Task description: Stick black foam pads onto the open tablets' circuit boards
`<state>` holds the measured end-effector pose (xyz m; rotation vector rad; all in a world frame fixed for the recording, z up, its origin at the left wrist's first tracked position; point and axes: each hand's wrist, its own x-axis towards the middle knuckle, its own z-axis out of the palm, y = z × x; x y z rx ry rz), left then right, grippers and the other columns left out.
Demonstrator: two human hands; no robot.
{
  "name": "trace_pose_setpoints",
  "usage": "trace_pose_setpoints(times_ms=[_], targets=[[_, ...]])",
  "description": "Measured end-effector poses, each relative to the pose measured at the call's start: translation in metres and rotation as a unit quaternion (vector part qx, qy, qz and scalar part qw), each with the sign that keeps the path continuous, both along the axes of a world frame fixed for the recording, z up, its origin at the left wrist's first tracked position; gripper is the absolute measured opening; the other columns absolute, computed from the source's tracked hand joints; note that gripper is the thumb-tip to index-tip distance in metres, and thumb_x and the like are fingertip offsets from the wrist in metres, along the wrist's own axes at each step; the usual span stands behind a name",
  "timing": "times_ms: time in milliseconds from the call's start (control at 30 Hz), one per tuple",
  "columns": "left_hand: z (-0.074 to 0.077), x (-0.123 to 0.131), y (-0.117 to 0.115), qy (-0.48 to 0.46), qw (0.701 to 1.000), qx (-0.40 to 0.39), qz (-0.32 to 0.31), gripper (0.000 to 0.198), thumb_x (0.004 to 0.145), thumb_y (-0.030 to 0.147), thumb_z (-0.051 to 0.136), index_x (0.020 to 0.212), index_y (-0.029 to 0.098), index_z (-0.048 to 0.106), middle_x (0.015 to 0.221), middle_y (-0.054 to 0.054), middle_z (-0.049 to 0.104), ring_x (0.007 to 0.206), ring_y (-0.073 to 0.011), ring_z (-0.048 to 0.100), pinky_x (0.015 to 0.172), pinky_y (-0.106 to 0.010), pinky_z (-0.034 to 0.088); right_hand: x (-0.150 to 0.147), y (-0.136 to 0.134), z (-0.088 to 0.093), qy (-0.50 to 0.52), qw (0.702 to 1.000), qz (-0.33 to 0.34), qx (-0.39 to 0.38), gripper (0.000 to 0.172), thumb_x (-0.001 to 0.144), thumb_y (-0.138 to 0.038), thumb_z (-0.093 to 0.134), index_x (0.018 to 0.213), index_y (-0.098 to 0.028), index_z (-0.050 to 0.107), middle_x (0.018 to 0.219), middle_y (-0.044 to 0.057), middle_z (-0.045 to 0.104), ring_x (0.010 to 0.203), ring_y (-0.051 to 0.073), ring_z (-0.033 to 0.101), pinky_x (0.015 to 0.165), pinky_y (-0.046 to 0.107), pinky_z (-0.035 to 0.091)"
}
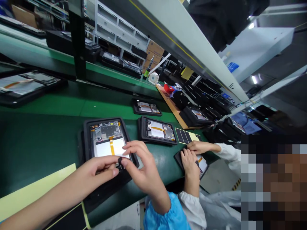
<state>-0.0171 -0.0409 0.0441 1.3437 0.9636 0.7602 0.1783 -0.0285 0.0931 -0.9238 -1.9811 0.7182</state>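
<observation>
In front of me an opened tablet [109, 131] lies in a black foam tray [86, 134], its circuit board, white battery and orange ribbon cable exposed. My left hand [102, 169] is over the tray's near edge, fingers and thumb closed around a small black piece [120, 163]. From the other side my right hand [144, 169] meets it, thumb tip on the same piece and index finger raised over the battery. What exactly this piece is, I cannot make out.
Further trays with opened tablets [158, 129] [147, 107] stand on the green table [48, 137]. Yellow sheets with black strips [69, 220] lie at lower left. On the right a co-worker's hands [190, 159] press on another tablet. A shelf rail [82, 41] crosses behind.
</observation>
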Motion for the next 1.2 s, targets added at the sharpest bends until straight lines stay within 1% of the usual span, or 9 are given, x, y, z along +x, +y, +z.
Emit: trace_pose_setpoints(times_ms=[167,367,500,567,633,733,800,933,1200], targets=[[-0.006,0.008,0.005,0.036,0.998,0.044,-0.006,0.039,0.092,0.056,0.056,0.092,0.022,0.075,0.082,-0.004,0.065,0.087,-0.0245,0.061,0.085,-0.033,0.053,0.003,0.006,-0.008,0.020,1.000,-0.008,-0.007,0.007,0.092,-0.016,0.072,0.088,-0.022,0.070,0.102,0.005,0.077,0.106,0.019,0.070,0.098,0.032,0.056],[0.006,0.017,0.021,-0.004,0.999,-0.018,-0.042,0.048,0.083,0.059,0.064,0.107,0.020,0.077,0.086,-0.004,0.068,0.087,-0.0243,0.062,0.088,-0.034,0.053,0.008,0.007,-0.016,-0.027,0.994,0.008,0.104,0.012,0.097,-0.011,0.060,0.097,-0.022,0.063,0.104,0.007,0.073,0.114,0.023,0.064,0.102,0.041,0.054],[0.012,-0.010,0.009,0.056,0.994,-0.054,0.072,0.054,0.088,0.062,0.056,0.122,0.024,0.074,0.092,-0.005,0.071,0.093,-0.0268,0.065,0.087,-0.036,0.056,0.020,-0.005,-0.027,0.067,0.984,-0.086,0.138,0.013,0.098,-0.012,0.056,0.099,-0.024,0.061,0.108,0.006,0.070,0.119,0.024,0.062,0.106,0.045,0.050],[-0.006,-0.037,-0.021,0.165,0.972,0.037,0.164,0.043,0.095,0.057,0.053,0.124,0.034,0.072,0.111,-0.004,0.074,0.110,-0.0297,0.065,0.099,-0.040,0.053,0.028,-0.009,-0.038,0.128,0.969,-0.169,0.130,0.014,0.100,-0.014,0.055,0.101,-0.025,0.064,0.115,0.006,0.069,0.124,0.023,0.060,0.108,0.044,0.048],[-0.037,-0.062,-0.064,0.292,0.914,0.180,0.218,0.031,0.093,0.051,0.058,0.120,0.046,0.072,0.118,0.000,0.074,0.113,-0.0331,0.066,0.106,-0.048,0.050,0.035,-0.009,-0.054,0.157,0.959,-0.210,0.103,0.018,0.101,-0.016,0.057,0.113,-0.026,0.067,0.128,0.007,0.066,0.128,0.023,0.060,0.109,0.042,0.047],[-0.087,-0.088,-0.122,0.419,0.821,0.292,0.254,0.068,0.087,0.048,0.053,0.154,0.057,0.041,0.132,0.000,0.072,0.116,-0.0418,0.068,0.100,-0.059,0.052,0.036,-0.004,-0.082,0.172,0.964,-0.202,0.023,0.037,0.102,-0.020,0.060,0.137,-0.031,0.061,0.141,0.008,0.062,0.132,0.022,0.059,0.108,0.040,0.049],[-0.108,-0.097,-0.134,0.485,0.805,0.274,0.206,0.080,0.090,0.043,0.050,0.162,0.053,0.017,0.153,0.000,0.058,0.135,-0.0437,0.058,0.106,-0.067,0.048,0.030,0.001,-0.098,0.175,0.966,-0.186,-0.032,0.046,0.102,-0.023,0.061,0.146,-0.034,0.054,0.145,0.008,0.060,0.135,0.022,0.058,0.109,0.040,0.048],[-0.121,-0.112,-0.086,0.487,0.803,0.290,0.183,0.075,0.099,0.042,0.041,0.167,0.042,0.010,0.165,-0.005,0.042,0.147,-0.0425,0.045,0.111,-0.070,0.042,0.019,0.011,-0.111,0.170,0.966,-0.172,-0.092,0.051,0.102,-0.029,0.061,0.150,-0.031,0.045,0.145,0.011,0.059,0.135,0.022,0.057,0.110,0.042,0.048],[-0.138,-0.156,0.050,0.460,0.746,0.408,0.257,0.059,0.098,0.036,0.031,0.148,0.013,0.052,0.145,-0.019,0.061,0.138,-0.0426,0.053,0.082,-0.058,0.049,0.027,0.053,-0.106,0.161,0.964,-0.139,-0.157,0.047,0.094,-0.032,0.065,0.139,-0.025,0.052,0.129,0.010,0.070,0.123,0.023,0.065,0.103,0.041,0.050]])
